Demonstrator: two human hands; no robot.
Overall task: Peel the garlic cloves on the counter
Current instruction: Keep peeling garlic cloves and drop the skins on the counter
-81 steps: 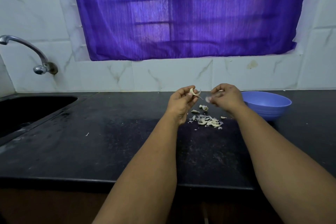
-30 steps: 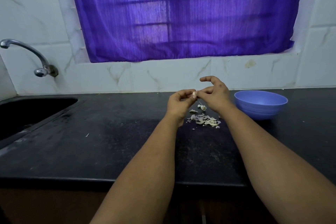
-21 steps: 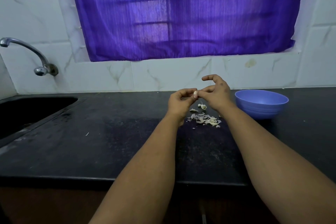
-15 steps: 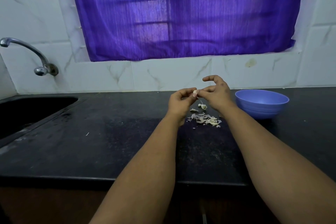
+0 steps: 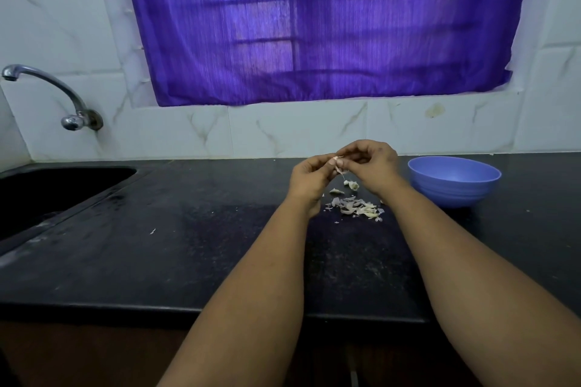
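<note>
Above the black counter [image 5: 188, 254], my left hand [image 5: 309, 181] and my right hand [image 5: 372, 166] meet fingertip to fingertip around one small pale garlic clove [image 5: 335, 161]. A thin strip of skin [image 5: 342, 171] hangs from the clove between the hands. My right hand's fingers curl over it and hide most of the clove. On the counter just below lie a whole garlic clove [image 5: 352, 184] and a pile of peeled skins [image 5: 356, 208].
A blue bowl [image 5: 454, 181] stands on the counter right of my hands. A black sink [image 5: 47, 195] with a metal tap [image 5: 50, 94] is at the far left. A purple curtain [image 5: 314, 25] covers the window on the tiled wall behind.
My right hand's raised fingers have curled down over the clove, and a strip of skin now hangs from it. Both hands stay together over the skins.
</note>
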